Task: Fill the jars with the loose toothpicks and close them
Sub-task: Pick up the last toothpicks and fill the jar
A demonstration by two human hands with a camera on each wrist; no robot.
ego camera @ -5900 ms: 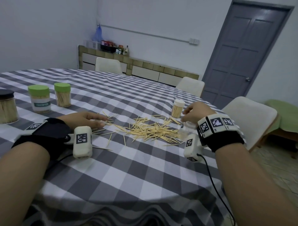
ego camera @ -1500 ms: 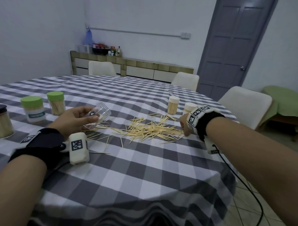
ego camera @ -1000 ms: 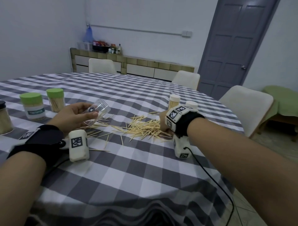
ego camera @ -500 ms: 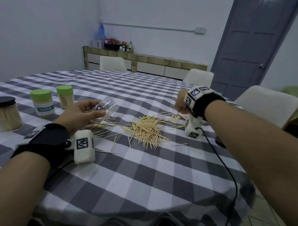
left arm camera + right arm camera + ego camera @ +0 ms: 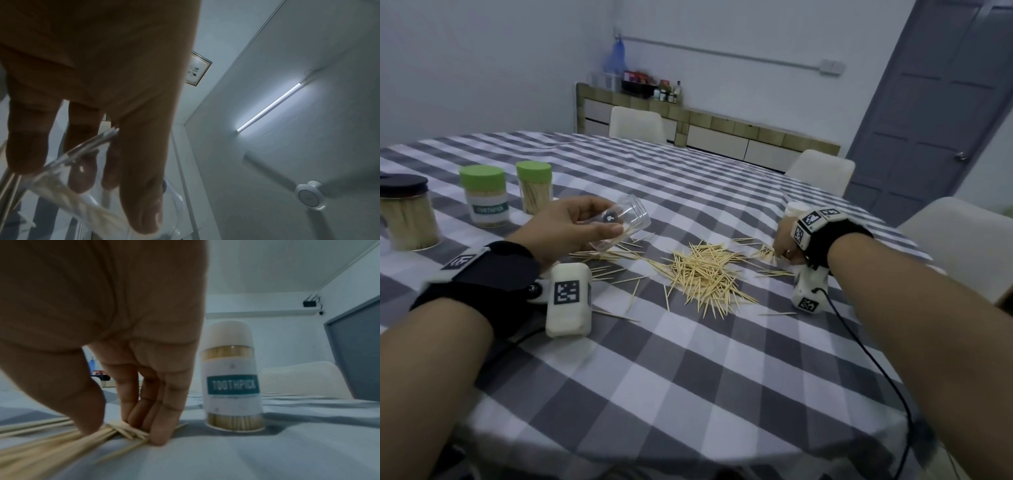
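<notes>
I hold the empty clear jar (image 5: pixel 625 222) in my left hand (image 5: pixel 571 229), thumb on top and fingers curled beneath it, lifted off the checked tablecloth (image 5: pixel 654 359) and tipped on its side with the mouth toward the right, I think so that a bundle can slide straight in. My right hand (image 5: pixel 786 245) is down at the right edge of the scatter, thumb and fingertips (image 5: pixel 156 434) pinching together a small sheaf of toothpicks (image 5: pixel 107 433) against the cloth; gathering them flat this way keeps them lined up for the jar. The main heap of loose toothpicks (image 5: pixel 705 270) lies between my hands, with strays fanned out to the left beneath the jar. Just beyond my right hand stands a white-capped jar labelled TOOTHPICK (image 5: pixel 232 378), already full and closed. On the far left stand two green-lidded jars (image 5: pixel 482 195) (image 5: pixel 534 186) and a black-lidded jar (image 5: pixel 407 212), all full and shut too. I judge the filling has barely begun: the jar in my hand looks empty, and I cannot see where its lid is.
</notes>
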